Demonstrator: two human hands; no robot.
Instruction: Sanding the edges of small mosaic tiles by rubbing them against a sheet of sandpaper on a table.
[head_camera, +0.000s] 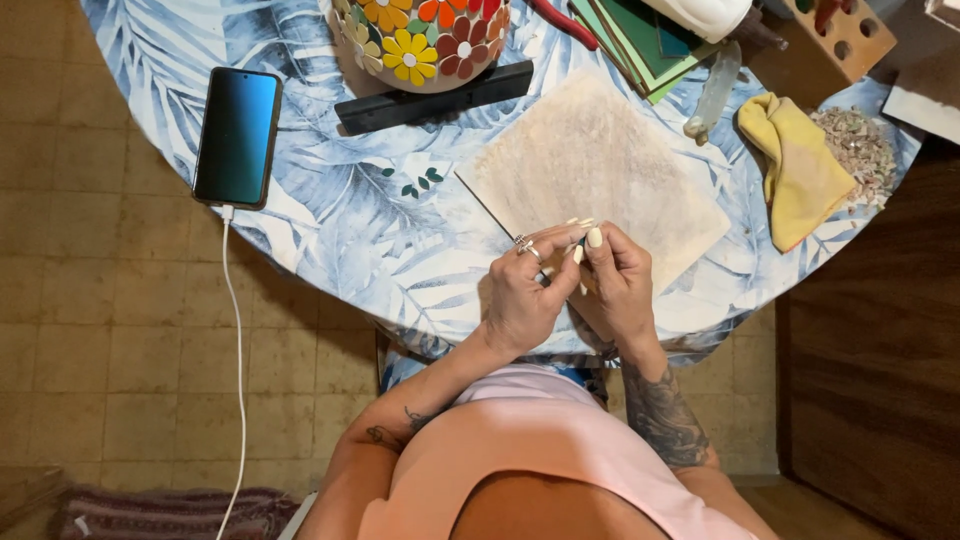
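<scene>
Pinching a small pale chip (584, 224) between both hands, left hand (520, 300) and right hand (620, 290) curled tight above the desk (340, 200) edge; probably light, stiff, brittle, best held by the edges. Beyond: beige tile (600, 160), flowered mosaic pot (420, 40).

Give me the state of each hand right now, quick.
Left hand: closed, fingers pinched on something small that cannot be made out.
Right hand: closed, fingertips meeting the left hand's over the pale tile; what it holds is hidden.
</scene>
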